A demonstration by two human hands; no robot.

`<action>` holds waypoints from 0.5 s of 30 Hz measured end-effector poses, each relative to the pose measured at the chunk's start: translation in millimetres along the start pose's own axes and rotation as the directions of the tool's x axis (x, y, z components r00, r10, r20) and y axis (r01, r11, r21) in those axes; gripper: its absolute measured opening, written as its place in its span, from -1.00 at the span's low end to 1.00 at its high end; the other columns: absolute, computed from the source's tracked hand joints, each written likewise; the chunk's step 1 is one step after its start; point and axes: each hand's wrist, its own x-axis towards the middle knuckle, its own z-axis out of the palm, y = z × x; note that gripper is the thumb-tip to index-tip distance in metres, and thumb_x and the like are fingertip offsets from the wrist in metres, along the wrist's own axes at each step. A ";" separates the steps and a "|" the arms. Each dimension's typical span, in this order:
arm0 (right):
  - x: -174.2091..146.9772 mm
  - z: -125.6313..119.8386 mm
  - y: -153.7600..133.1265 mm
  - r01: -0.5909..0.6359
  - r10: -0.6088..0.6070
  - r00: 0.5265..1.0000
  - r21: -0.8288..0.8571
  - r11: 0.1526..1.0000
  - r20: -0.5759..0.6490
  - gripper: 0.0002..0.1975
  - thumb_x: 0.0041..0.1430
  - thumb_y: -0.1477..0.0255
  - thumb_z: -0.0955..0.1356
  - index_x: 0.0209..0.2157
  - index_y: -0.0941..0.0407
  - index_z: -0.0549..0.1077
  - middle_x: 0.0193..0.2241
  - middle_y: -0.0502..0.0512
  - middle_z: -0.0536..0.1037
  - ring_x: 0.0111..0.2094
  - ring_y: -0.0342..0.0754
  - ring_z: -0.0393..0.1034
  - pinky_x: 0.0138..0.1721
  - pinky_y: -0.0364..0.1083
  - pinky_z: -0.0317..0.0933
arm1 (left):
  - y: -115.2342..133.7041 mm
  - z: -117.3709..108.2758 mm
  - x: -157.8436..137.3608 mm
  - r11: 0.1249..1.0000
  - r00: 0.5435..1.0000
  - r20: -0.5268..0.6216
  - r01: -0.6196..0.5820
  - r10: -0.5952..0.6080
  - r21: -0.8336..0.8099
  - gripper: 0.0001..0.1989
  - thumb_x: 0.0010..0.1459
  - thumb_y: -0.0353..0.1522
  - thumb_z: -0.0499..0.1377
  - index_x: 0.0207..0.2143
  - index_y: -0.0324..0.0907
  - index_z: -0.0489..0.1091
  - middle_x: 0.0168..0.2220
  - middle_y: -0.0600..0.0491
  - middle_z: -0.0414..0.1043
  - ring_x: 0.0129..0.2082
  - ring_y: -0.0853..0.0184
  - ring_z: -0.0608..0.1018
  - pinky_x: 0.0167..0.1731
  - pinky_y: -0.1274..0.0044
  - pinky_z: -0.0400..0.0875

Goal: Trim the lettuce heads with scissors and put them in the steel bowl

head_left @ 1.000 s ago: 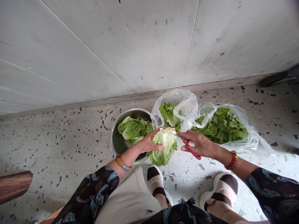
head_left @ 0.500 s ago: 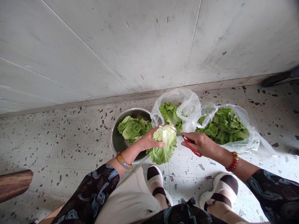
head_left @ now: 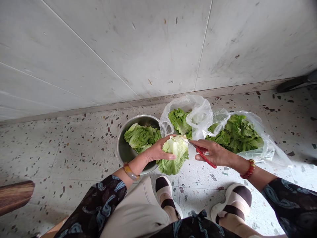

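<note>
My left hand [head_left: 159, 150] is closed around a head of lettuce [head_left: 174, 160], its pale stem end turned up and its green leaves hanging down. In my right hand [head_left: 215, 152] is a pair of scissors with red handles [head_left: 206, 156]. The blades point left and reach the stem end of the lettuce; their tips are partly hidden there. Just left of the held lettuce stands a steel bowl [head_left: 121, 145] with another lettuce [head_left: 141, 136] inside.
Behind my hands an open clear plastic bag [head_left: 201, 114] holds lettuce [head_left: 180, 121]. A second bag [head_left: 271, 148] with loose green leaves [head_left: 241, 134] lies to the right. A pale wall [head_left: 148, 49] rises behind. My feet are on the speckled floor [head_left: 81, 155]; a wooden piece [head_left: 16, 195] shows at left.
The lettuce has tipped a little and shifted slightly down and right in my left hand. The scissors have moved slightly right and down, with less of the blades showing.
</note>
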 end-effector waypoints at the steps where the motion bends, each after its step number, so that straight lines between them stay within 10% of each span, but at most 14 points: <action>1: 0.7 -1.0 -0.6 0.009 -0.009 1.000 0.006 1.000 0.006 -0.35 0.30 0.02 0.42 0.26 0.12 0.50 -0.27 0.13 0.56 -0.31 -0.06 0.41 -0.23 -0.06 0.38 | 0.8 0.0 0.5 1.000 1.000 0.009 0.001 -0.002 0.005 -0.07 -0.14 -0.20 0.51 0.29 -0.18 0.34 0.13 -0.15 0.53 0.10 0.03 0.54 0.16 0.23 0.43; 15: 7.0 -0.4 -5.9 0.000 0.002 0.997 0.031 1.000 -0.074 -0.41 0.35 -0.06 0.34 -0.08 0.19 0.67 -0.57 -0.08 0.28 -0.50 -0.16 0.12 -0.44 -0.15 0.16 | 11.1 -1.2 10.0 0.999 0.997 0.070 0.021 -0.019 -0.029 -0.18 -0.12 -0.21 0.47 0.21 -0.24 0.42 0.03 -0.11 0.58 0.02 0.07 0.57 0.07 0.30 0.48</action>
